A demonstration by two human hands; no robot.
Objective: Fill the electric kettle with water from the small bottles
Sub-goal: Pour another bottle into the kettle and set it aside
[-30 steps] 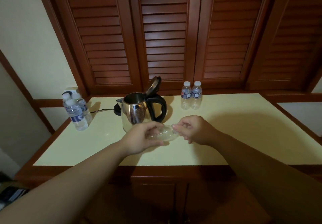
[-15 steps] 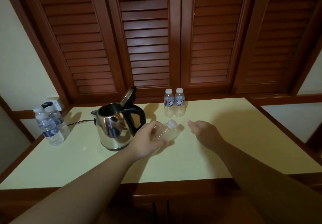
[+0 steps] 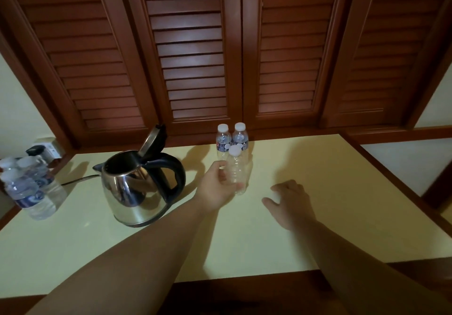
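Head cam: left hand (image 3: 216, 188) grips a capped clear bottle (image 3: 236, 171) upright on the table (image 3: 318, 192), right beside the open-lidded kettle (image 3: 139, 187). Right hand (image 3: 289, 201) hovers relaxed, holding nothing.

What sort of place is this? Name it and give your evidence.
Probably a hotel room: an electric kettle with its lid up on a cream counter, small complimentary-style water bottles set out in pairs, and louvred wooden doors behind.

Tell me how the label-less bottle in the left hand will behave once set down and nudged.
The bottle looks clear and empty, so it is probably very light and easy to tip. Its ribbed thin plastic likely dents under the left hand. Capped and round, it would probably roll if knocked over.
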